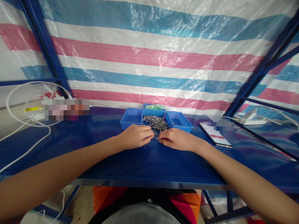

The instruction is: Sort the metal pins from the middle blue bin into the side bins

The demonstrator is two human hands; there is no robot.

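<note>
My left hand (137,137) and my right hand (174,138) meet just in front of the bins, fingers pinched. Between their fingertips runs a thin metal pin-like piece (156,137), small and partly hidden, with each hand at one end of it. Right behind the fingers, a heap of thin shiny metal pieces (155,122) fills the middle blue bin. A blue bin (131,119) on the left shows a bare floor. Another blue bin (181,121) sits on the right, and a rear one holds something green and clear (154,107).
The bins stand on a blue table (149,165). A smartphone (215,134) with a lit screen lies to the right. White cables (30,146) loop over the left side. Blue metal posts and a striped plastic sheet (149,56) rise behind the table.
</note>
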